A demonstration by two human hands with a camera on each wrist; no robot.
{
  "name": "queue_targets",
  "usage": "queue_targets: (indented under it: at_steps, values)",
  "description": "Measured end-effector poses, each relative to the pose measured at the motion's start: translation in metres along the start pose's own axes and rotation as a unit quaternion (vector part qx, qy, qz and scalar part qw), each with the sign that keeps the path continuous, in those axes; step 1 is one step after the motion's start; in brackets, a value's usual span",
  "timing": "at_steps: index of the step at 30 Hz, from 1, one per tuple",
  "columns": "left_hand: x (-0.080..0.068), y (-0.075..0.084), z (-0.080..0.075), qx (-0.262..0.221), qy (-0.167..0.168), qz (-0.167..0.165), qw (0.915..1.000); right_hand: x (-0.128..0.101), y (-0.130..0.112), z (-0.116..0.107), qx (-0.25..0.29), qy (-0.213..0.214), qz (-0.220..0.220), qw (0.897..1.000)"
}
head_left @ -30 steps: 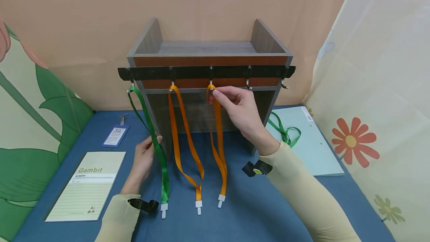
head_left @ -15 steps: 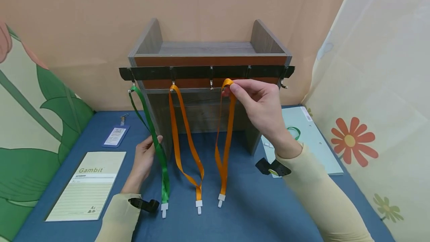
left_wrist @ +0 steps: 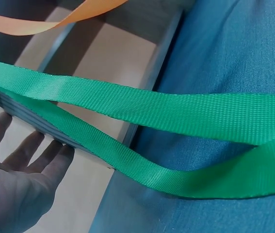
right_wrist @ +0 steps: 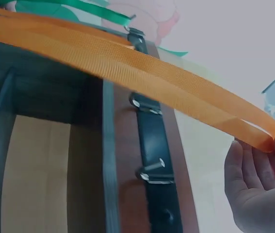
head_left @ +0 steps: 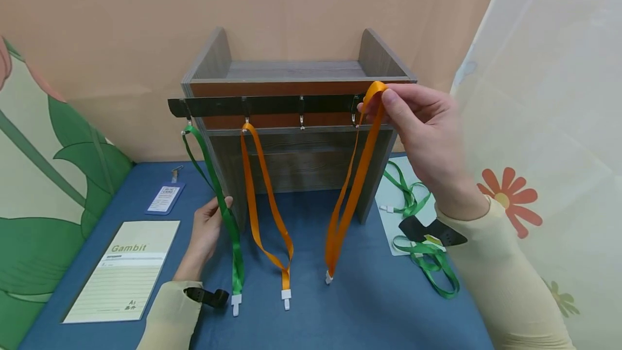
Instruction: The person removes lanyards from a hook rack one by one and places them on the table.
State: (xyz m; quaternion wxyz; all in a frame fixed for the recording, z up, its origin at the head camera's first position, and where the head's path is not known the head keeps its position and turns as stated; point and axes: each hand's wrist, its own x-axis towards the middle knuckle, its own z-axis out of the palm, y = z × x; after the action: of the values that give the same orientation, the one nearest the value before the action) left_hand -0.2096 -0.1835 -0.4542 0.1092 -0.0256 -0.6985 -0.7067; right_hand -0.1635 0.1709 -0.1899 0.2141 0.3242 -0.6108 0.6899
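My right hand (head_left: pixel 432 139) pinches the top loop of an orange lanyard (head_left: pixel 360 177) between thumb and fingers, in front of the right part of a black hook rail (head_left: pixel 214 107). The lanyard hangs slanted down to its white clip. In the right wrist view the band (right_wrist: pixel 166 87) stretches from my fingertips past two bare hooks. My left hand (head_left: pixel 206 231) holds the left side panel of the grey wooden shelf (head_left: pixel 221 177), fingers on its outer face, thumb at its front edge. A green lanyard (head_left: pixel 236 263) hangs from the leftmost hook, before this hand; another orange lanyard (head_left: pixel 286 280) hangs beside it.
Two green lanyards, one (head_left: pixel 427 253) nearer me, lie at the right around a pale folder (head_left: pixel 386 226). At the left are a notebook (head_left: pixel 121 274) and a blue card holder (head_left: pixel 165 199) with a clip. Blue cloth (head_left: pixel 291 328) covers the table.
The orange lanyard has come off the middle hook and moved right, up and toward me in my right hand. My left hand has stayed at the shelf's side panel.
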Motion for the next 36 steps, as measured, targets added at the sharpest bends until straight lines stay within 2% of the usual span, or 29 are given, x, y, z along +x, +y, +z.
queue_targets:
  at_steps: [3,9,18,25,36]
  values:
    - [0.0,0.0,-0.001,0.005,-0.002,-0.004,1.0,0.003,-0.004,-0.006,0.024,0.006,0.004,1.0]
    - [0.0,0.0,0.0,0.009,-0.004,-0.004,0.9999,0.008,-0.008,-0.022,0.031,0.024,0.013,0.999]
    - [0.0,0.0,0.0,0.011,-0.001,0.0,0.9999,-0.006,-0.007,-0.048,0.083,0.045,0.04,0.995]
    - [0.0,-0.001,0.0,0.009,0.005,-0.001,0.9999,-0.016,-0.011,-0.062,0.085,0.051,0.056,0.994]
    - [0.0,0.0,0.0,0.016,0.006,-0.012,0.9998,-0.031,-0.013,-0.068,0.074,0.035,0.07,0.994]
